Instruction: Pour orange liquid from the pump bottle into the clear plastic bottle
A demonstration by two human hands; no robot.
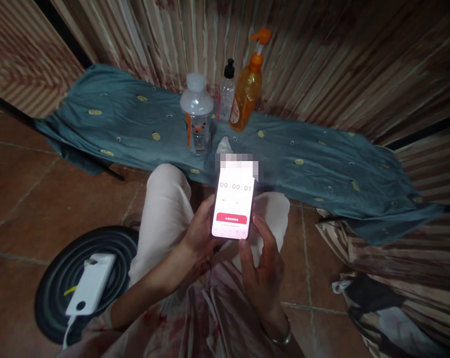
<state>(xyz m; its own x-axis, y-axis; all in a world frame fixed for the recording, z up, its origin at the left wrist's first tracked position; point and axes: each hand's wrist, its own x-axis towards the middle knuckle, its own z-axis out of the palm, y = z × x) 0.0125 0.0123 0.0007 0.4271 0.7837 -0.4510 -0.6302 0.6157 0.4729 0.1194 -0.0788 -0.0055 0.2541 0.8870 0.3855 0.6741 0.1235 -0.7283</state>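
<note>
A smartphone point(232, 201) with a bright screen is upright over my lap. Its screen shows a timer at 00:00:01 above a red button; the top is blurred by blocks. My left hand point(199, 226) is wrapped round the phone's left edge, its fingers partly hidden behind it. At the lower right corner, the thumb and forefinger of my right hand point(264, 263) press on the phone's edges. Just beyond the phone, a crumpled white tissue point(225, 145) lies on the teal patterned cloth point(135, 124).
On the cloth stand a clear bottle with a white lid point(197, 117), a small black-topped pump bottle point(227, 94) and an orange pump bottle point(247, 92). A white power bank point(94, 281) with a cable rests on a black round stool point(47, 303). Dark fabric point(374, 296) hangs at lower right.
</note>
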